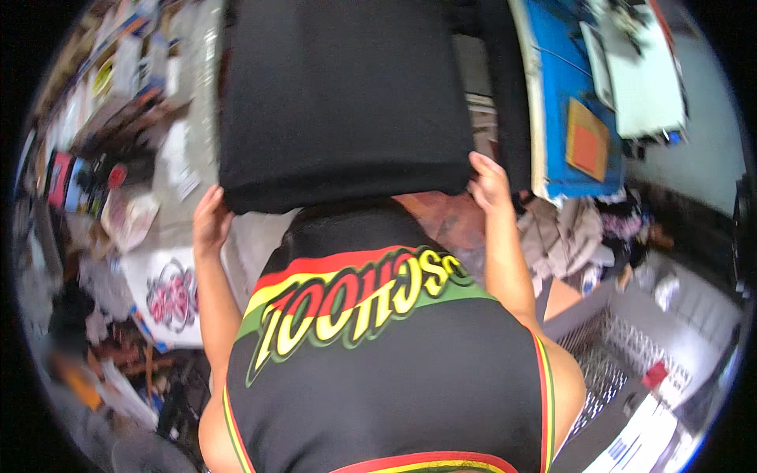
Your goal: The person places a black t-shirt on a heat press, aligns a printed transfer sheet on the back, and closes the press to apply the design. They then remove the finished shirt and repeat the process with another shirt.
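Note:
A wide piece of black cloth spreads flat in front of me, running up past the top of the view. Its near edge sags slightly between my hands. My left hand is closed on the near left corner, fingers pinched at the edge. At the near right corner, my right hand grips the same edge, thumb and fingers closed together. Whatever lies beneath the cloth is hidden, and its far end is out of view.
To the right stands a blue-topped table with an orange-brown board on it. A grey plastic crate sits at the lower right, near crumpled beige cloth. On the left are cluttered shelves and a white sheet with a pink print.

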`<state>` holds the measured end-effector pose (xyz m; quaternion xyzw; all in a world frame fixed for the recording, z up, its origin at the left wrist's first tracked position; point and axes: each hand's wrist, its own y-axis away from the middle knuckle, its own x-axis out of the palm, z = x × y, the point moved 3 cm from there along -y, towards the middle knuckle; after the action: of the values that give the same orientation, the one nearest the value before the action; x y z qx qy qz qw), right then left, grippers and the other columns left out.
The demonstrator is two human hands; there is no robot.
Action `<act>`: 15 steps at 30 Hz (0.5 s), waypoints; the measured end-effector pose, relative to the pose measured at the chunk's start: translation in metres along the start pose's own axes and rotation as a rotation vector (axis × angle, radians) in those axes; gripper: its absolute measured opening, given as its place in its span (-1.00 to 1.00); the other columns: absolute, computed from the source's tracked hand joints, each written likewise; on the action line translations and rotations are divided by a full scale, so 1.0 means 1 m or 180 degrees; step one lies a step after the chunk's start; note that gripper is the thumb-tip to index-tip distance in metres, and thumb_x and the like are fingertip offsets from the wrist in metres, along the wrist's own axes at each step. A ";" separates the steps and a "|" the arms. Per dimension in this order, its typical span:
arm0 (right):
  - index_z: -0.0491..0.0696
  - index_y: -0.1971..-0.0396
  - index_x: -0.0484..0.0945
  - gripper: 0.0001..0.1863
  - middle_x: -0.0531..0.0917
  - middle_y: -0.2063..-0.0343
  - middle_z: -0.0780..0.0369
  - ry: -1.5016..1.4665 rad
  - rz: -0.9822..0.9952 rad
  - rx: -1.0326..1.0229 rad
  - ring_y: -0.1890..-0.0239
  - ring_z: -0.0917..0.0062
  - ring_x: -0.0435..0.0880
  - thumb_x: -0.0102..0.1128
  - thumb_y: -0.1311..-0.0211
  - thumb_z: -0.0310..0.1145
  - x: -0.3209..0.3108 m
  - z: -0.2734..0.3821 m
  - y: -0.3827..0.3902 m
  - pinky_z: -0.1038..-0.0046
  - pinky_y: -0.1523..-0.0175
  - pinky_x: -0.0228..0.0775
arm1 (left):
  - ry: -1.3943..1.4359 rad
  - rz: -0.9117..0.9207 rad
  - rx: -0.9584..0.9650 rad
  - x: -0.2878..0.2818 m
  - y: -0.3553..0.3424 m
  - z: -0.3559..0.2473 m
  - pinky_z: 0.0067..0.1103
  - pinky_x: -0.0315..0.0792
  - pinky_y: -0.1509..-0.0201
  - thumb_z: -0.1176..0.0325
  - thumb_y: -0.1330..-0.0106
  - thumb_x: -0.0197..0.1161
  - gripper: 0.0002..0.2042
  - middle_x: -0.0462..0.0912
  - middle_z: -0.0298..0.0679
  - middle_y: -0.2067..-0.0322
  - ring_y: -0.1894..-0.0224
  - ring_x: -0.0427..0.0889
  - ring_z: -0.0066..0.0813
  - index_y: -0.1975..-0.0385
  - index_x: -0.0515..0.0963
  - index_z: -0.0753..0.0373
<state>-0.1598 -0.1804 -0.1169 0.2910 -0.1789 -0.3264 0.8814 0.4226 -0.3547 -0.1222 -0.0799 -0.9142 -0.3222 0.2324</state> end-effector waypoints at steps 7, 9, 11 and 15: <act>-0.16 0.14 0.59 -0.78 0.70 0.21 0.23 -0.0363 0.0205 0.0051 0.17 0.52 0.66 0.19 -0.40 -0.31 0.009 0.008 0.012 0.47 -0.01 0.50 | 0.0280 0.0409 0.0036 0.001 -0.020 0.001 -0.48 0.50 -0.14 0.40 -0.49 0.05 -0.79 0.66 -0.20 0.05 0.01 0.65 -0.43 -0.02 0.47 0.31; -0.11 0.15 0.59 -0.79 0.71 0.24 0.27 -0.0389 0.0243 -0.0062 0.19 0.54 0.68 0.19 -0.40 -0.28 0.006 0.003 0.009 0.41 0.02 0.52 | 0.0257 0.0376 0.0035 -0.006 -0.023 0.007 -0.47 0.51 -0.17 0.40 -0.49 0.03 -0.76 0.65 -0.19 0.02 -0.01 0.65 -0.41 -0.06 0.46 0.31; -0.11 0.16 0.58 -0.77 0.71 0.22 0.25 -0.0373 0.0288 -0.0085 0.14 0.52 0.67 0.18 -0.41 -0.24 0.004 -0.001 0.003 0.39 -0.04 0.50 | 0.0173 0.0360 0.0049 -0.009 -0.023 0.011 -0.48 0.50 -0.19 0.39 -0.50 0.03 -0.74 0.64 -0.19 -0.01 -0.05 0.64 -0.40 -0.11 0.44 0.31; -0.22 0.02 0.57 -0.73 0.67 0.08 0.18 0.0313 0.0067 -0.0392 -0.01 0.45 0.60 0.11 -0.43 -0.36 0.042 -0.012 -0.021 0.39 -0.21 0.37 | -0.0976 -0.0533 0.0554 -0.021 -0.011 0.033 -0.40 0.48 -0.15 0.36 -0.51 0.00 -0.72 0.64 -0.18 -0.01 0.03 0.64 -0.36 -0.11 0.48 0.30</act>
<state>-0.1335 -0.2172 -0.1345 0.2501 -0.1180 -0.3127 0.9087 0.4256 -0.3426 -0.1606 -0.0314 -0.9668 -0.2442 0.0688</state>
